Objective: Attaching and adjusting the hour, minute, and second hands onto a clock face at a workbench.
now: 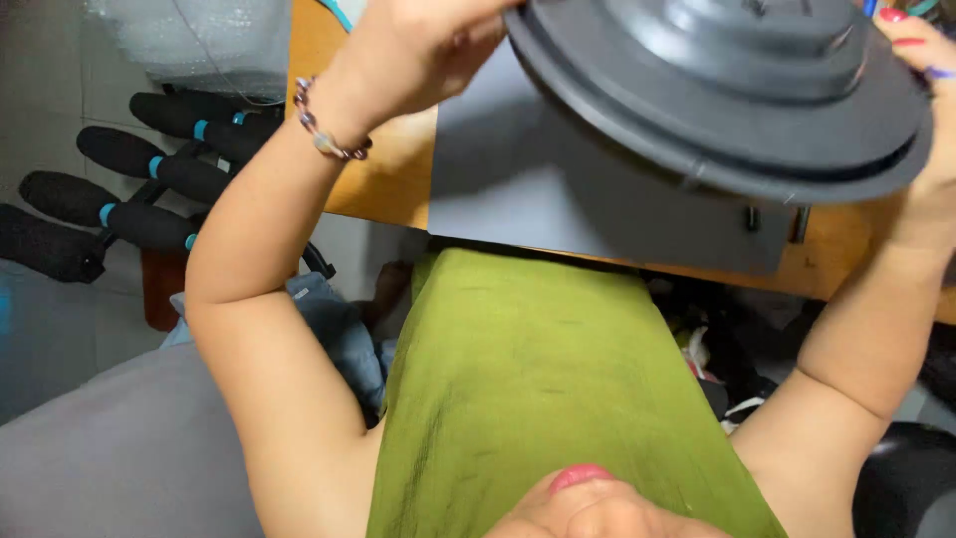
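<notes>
Grey stepped disc [727, 100] tilted, down right, both hands gripping.

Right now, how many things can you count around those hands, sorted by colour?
Grey: 2, the round ridged disc held by both hands and the flat mat on the table
Black with blue bands: 4 foam-padded bars
Green: 1 cloth
Total: 7

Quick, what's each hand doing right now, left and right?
Left hand: closed on the rim of the grey round stepped disc.
Right hand: gripping the disc's opposite edge.
</notes>
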